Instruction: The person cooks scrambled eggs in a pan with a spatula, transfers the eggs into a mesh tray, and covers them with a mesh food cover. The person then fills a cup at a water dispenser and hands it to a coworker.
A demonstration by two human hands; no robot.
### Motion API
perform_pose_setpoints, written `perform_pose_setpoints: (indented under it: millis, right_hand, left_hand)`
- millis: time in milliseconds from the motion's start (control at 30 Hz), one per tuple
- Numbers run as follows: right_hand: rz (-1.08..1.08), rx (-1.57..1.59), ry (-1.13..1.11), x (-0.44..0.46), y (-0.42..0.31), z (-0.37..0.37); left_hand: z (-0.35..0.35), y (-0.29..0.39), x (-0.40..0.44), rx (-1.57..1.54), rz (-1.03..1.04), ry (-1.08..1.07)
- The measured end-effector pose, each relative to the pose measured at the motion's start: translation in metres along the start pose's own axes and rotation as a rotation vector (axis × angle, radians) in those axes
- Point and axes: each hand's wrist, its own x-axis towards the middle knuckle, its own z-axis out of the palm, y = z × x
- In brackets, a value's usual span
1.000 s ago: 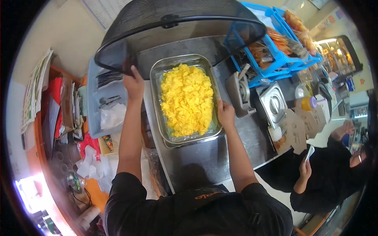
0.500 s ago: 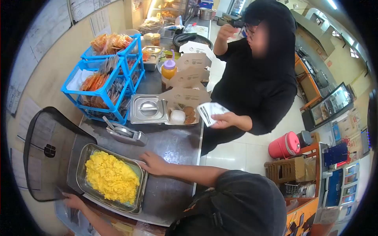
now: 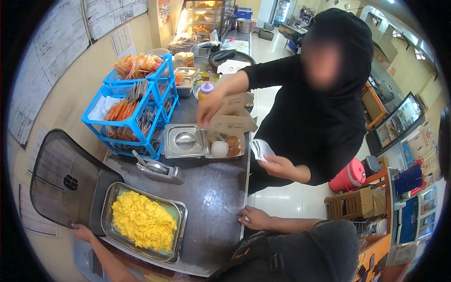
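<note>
My left hand point(image 3: 83, 232) pinches the lower rim of a black mesh food cover point(image 3: 70, 174), which stands tilted up against the wall side. Right of it is a rectangular tray point(image 3: 109, 228) heaped with yellow scrambled eggs point(image 3: 143, 218). My right hand point(image 3: 255, 218) rests at the edge of the steel table point(image 3: 211, 225), holding nothing, its fingers loosely bent and apart. A tape dispenser point(image 3: 159, 170) sits behind the tray.
Across the corner a co-worker in black holds folded white paper point(image 3: 261, 149); their other hand point(image 3: 210, 107) hovers above open food boxes point(image 3: 230, 123). Nearby are a lidded steel pan point(image 3: 185, 141), blue basket racks point(image 3: 134, 122) with packets, and a purple-capped bottle point(image 3: 206, 89).
My right hand has left the tray's edge and moved right to the table edge. My left hand stays at the cover. The co-worker's raised hand has come down over the boxes.
</note>
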Motion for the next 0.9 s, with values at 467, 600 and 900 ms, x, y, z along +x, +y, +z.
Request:
perform_pose_setpoints:
  millis: [467,600,900]
  right_hand:
    - [-0.099,0.081,0.02,-0.026,0.034,-0.001]
    - [0.035,-0.002,-0.064,-0.07,0.056,-0.017]
    - [0.757,-0.128,-0.15,-0.243,0.332,-0.02]
  left_hand:
    - [-0.252,0.107,-0.206,-0.237,-0.813,-0.608]
    - [-0.291,0.154,-0.272,-0.117,-0.917,-0.578]
    - [-0.348,0.249,-0.265,-0.191,-0.246,-0.506]
